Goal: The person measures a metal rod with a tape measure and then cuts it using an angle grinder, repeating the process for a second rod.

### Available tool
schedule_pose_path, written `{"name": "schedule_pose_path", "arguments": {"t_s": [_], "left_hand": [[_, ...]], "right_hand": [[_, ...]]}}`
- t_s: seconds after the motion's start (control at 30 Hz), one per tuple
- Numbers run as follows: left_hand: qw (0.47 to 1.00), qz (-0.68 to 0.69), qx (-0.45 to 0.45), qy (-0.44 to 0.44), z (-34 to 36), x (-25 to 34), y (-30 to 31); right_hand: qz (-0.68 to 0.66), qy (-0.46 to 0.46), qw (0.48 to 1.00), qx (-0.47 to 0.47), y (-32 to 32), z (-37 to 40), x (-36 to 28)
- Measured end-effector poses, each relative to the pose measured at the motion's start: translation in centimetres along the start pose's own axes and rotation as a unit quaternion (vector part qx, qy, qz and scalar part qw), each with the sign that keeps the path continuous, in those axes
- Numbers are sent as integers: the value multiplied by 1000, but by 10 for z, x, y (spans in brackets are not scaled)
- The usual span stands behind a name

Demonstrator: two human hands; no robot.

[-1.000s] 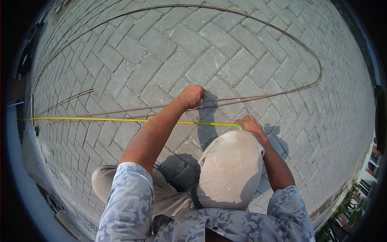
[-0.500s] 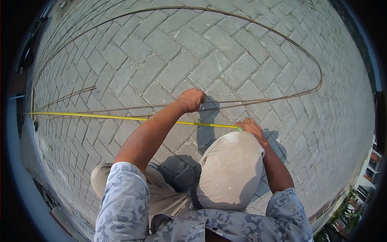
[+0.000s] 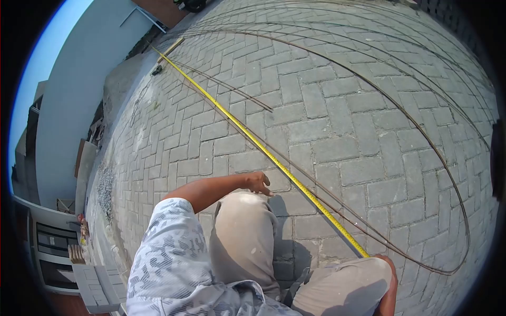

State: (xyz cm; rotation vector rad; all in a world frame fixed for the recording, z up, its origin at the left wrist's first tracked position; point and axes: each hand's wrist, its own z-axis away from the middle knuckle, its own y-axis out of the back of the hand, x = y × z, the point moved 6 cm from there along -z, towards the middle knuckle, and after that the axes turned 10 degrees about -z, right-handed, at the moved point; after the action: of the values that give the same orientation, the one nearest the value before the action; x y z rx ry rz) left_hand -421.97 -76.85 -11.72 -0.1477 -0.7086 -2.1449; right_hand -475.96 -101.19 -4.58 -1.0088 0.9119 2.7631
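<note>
A yellow measuring tape [image 3: 274, 160] stretches straight and diagonally over the paving, from the far upper left to beside my right knee. My right hand [image 3: 383, 259] is at its near end, mostly hidden behind the knee; the tape's case does not show. Just past my left knee, my left hand [image 3: 258, 184] hovers with fingers partly bent and apart, holding nothing. Thin brown metal rods [image 3: 311, 179] run close along the tape and bend round in a wide loop [image 3: 421, 126] at the right. The tape lies over some of them.
Grey block paving [image 3: 295, 116] spreads all around. Two short rod ends [image 3: 247, 97] lie beyond the tape, and a wooden strip [image 3: 173, 47] is near its far end. More long rods curve across the upper right. A gravel pile [image 3: 105, 192] and a pale wall [image 3: 79, 105] stand left.
The view has swung to the left, showing the wall and the tape's far end. My left hand has come away from the rods, back near my knee. My right hand stays at the tape's near end.
</note>
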Motion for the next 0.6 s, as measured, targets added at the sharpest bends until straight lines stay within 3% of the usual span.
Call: {"name": "schedule_pose_path", "arguments": {"t_s": [0.03,0.07,0.13,0.23,0.37,0.4,0.5,0.6], "left_hand": [[975,203,15,91,6,-14,-4],[934,345,45,80,5,-22,-5],[791,602,96,47,6,-32,-2],[611,776,152,-29,4,-32,12],[539,798,204,-178,3,-29,65],[518,793,263,-184,5,-34,76],[497,759,283,-310,28,-24,113],[510,785,321,-143,-12,-60,97]], "right_hand": [[-3,-3,1000,-8,1,-2,-6],[-8,-8,1000,-13,0,-5,-13],[-14,-10,1000,-25,0,-8,-24],[-24,-13,999,-35,-3,-11,-41],[-43,-15,998,-42,-7,-11,-57],[-49,-15,998,-44,-9,-11,-60],[-67,-11,996,-50,-13,-12,-70],[-82,-8,995,-57,-18,-11,-75]]}}
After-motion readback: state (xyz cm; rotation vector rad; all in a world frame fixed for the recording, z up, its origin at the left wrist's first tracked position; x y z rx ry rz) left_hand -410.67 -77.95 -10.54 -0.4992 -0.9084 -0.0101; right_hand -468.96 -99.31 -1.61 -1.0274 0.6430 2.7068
